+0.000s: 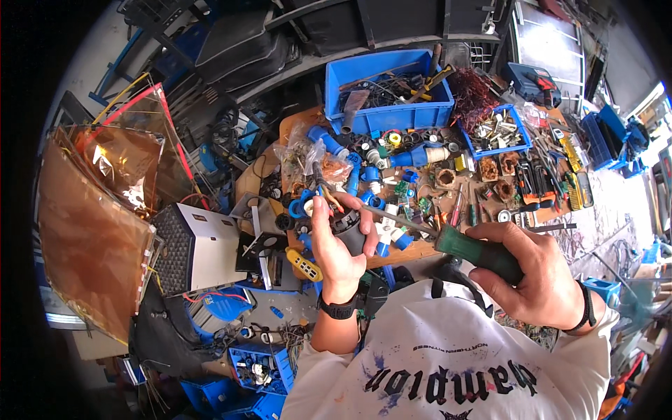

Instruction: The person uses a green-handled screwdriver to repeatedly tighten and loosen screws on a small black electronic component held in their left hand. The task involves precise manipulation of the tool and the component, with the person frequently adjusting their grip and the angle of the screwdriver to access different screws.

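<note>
Over the near edge of the wooden workbench (420,250), 2 bare hands in use. Left hand (337,246): palm turned up, fingers and thumb curled round a dark cylindrical part (355,239), held at the front of the bench. Right hand (539,269): wrapped firmly about the green handle of a screwdriver (462,243); its shaft points left, toward the left hand's fingers. Contact between tip and part: cannot tell. Just beyond the part: blue-and-white plugs (387,227). Farther back: a large blue crate (413,119), with a reddish wire tangle (476,91) beside it and a smaller blue tray (500,150) of metal pieces near. Left of the left wrist: a yellow strip (304,264)
</note>
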`<state>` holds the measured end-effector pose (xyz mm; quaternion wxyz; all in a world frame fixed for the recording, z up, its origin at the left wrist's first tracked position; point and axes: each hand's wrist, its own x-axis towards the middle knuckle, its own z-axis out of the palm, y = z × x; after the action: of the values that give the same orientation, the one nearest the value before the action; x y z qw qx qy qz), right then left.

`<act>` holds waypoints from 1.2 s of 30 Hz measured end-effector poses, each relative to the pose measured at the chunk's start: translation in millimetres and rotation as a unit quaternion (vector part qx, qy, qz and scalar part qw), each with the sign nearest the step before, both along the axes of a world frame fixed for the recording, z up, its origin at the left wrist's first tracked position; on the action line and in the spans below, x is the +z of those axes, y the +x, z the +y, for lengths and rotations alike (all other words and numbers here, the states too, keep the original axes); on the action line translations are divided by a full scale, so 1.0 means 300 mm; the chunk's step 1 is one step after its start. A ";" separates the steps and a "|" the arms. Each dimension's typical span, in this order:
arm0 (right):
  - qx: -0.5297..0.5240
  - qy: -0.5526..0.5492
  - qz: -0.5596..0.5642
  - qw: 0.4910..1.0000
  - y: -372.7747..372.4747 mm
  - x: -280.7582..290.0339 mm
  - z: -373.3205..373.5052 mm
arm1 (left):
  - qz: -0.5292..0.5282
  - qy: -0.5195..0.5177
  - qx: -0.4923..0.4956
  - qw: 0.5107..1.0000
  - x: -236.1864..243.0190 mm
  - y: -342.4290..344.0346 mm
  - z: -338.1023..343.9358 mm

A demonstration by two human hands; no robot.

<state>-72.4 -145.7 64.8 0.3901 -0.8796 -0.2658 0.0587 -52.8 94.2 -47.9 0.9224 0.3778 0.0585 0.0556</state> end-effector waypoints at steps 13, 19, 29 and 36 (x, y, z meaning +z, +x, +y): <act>0.014 0.007 0.026 1.000 0.003 -0.036 -0.068 | -0.134 0.123 -0.080 0.980 -0.035 -0.032 0.058; 0.021 0.020 0.048 0.998 0.001 -0.048 -0.076 | -0.135 0.114 -0.102 0.979 -0.048 -0.054 0.071; -0.008 0.034 0.057 0.998 -0.003 -0.091 -0.090 | -0.115 -0.030 -0.149 0.982 -0.058 -0.063 0.092; -0.036 0.048 0.087 0.994 -0.007 -0.110 -0.082 | -0.133 -0.154 -0.210 0.956 -0.095 -0.058 0.109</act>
<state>-74.6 -170.4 31.7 0.4556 -0.8603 -0.2013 0.1083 -70.1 126.9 -76.3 0.9598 0.2239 -0.1374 -0.0989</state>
